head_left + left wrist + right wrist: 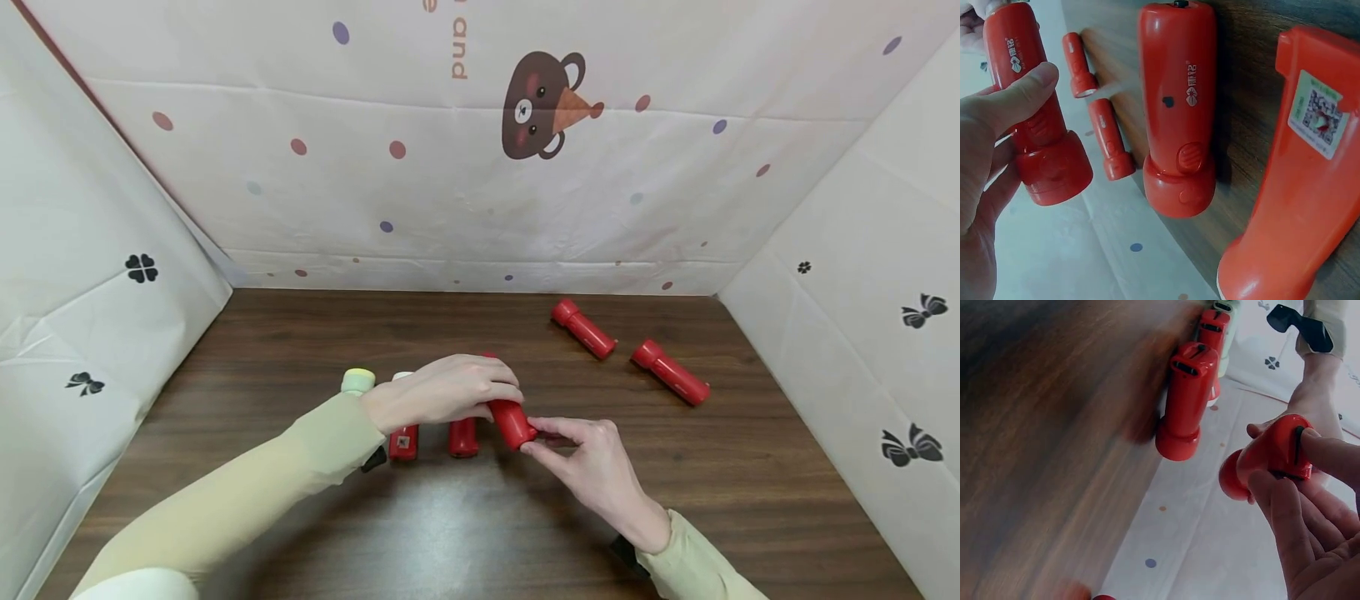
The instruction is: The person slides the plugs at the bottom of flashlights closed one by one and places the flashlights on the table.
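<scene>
Both hands are on one red flashlight (513, 425), raised over the wooden table. My left hand (457, 388) grips its body, thumb along the side near the printed white logo in the left wrist view. Its wider head (1055, 172) points away from me. At the tail end, my right hand (592, 462) pinches with thumb and fingers; a dark strip (1298, 445) shows by the thumb in the right wrist view. Just left of it lies a second red flashlight (1179, 94), partly hidden by the left hand in the head view.
Beyond that lie a red flashlight with a QR sticker (1319, 115) and a pale green flashlight (358, 381), half behind the left arm. Two more red flashlights (584, 329) (671, 373) lie at the back right. Patterned white sheeting (420, 192) bounds the table (750, 467) behind and at both sides.
</scene>
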The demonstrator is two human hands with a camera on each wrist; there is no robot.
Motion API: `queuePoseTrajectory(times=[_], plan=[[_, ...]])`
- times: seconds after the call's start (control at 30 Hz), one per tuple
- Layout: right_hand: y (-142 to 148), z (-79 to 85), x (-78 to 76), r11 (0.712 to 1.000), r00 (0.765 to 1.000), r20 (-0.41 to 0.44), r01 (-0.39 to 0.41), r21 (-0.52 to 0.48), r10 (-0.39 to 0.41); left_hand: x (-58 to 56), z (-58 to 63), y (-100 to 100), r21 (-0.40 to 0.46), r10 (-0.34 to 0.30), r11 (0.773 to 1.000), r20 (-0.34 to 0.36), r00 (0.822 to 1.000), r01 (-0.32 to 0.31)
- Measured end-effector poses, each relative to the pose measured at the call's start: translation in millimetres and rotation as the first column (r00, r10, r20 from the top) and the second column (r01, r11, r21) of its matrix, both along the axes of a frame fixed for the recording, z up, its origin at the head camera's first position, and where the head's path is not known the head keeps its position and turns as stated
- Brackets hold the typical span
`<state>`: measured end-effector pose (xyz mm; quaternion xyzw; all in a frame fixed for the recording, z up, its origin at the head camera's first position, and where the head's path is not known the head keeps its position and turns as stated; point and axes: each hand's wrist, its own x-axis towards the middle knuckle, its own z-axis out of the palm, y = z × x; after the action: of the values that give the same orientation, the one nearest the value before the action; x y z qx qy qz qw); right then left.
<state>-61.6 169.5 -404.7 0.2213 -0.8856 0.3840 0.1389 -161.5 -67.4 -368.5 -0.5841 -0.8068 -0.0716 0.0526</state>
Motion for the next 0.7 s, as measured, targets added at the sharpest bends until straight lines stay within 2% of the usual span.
queuePoseTrajectory(times=[0.2, 0.4, 0.7], plan=[[-2, 0.0, -3.6, 1.000, 0.993, 0.118, 0.021, 0.006, -0.021, -5.7, -4.8, 6, -0.026, -0.009, 1.000, 0.017, 1.000, 0.010], [-4, 0.2, -8.5, 0.999, 0.972, 0.232, 0.036, 0.023, -0.040, -11.9, -11.6, 12, -0.099, -0.005, 0.995, 0.041, 0.999, 0.009], [-3, -3.7, -12.2, 0.997, 0.953, 0.294, 0.058, 0.048, -0.070, -16.6, -18.6, 26, -0.168, -0.008, 0.986, 0.074, 0.997, 0.020]])
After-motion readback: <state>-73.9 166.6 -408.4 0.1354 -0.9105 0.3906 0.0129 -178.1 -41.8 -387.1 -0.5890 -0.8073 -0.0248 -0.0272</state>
